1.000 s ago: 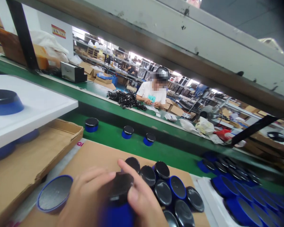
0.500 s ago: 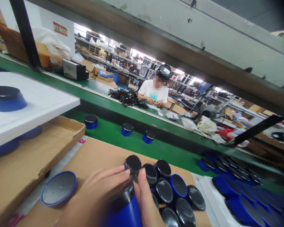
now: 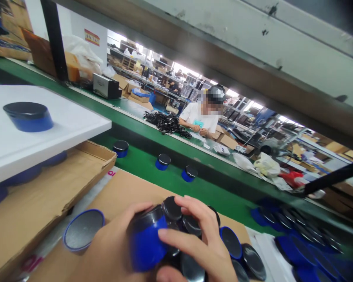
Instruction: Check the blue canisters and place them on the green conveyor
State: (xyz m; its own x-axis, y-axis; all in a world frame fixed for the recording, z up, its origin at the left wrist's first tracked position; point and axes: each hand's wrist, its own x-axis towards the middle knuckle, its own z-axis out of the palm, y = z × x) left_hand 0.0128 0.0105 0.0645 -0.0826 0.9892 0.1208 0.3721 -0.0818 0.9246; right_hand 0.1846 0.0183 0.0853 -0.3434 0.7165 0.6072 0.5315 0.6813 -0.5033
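A blue round container with a black top [image 3: 148, 243] is tilted low in the middle of the view, partly blurred. My left hand [image 3: 106, 246] is wrapped round its left side. From the right, my right hand [image 3: 200, 239] touches the blue side with a fingertip, its other fingers spread over black lids behind. Several black lids, some blue-rimmed [image 3: 231, 242], lie bunched on the cardboard [image 3: 129, 186] beside and under my right hand. Left of my left hand rests one blue-rimmed black piece [image 3: 84, 230].
A white board [image 3: 76, 117] at the left carries a blue and black container [image 3: 31, 116], above an open cardboard box [image 3: 85, 168]. Three containers stand on the green belt [image 3: 144, 172]. More pieces lie at the right. A person [image 3: 202, 117] works across the line.
My right hand has opened from beside the container and spread its fingers over the lids. The container is more upright in view. The whole view has shifted, with the scene moving slightly right.
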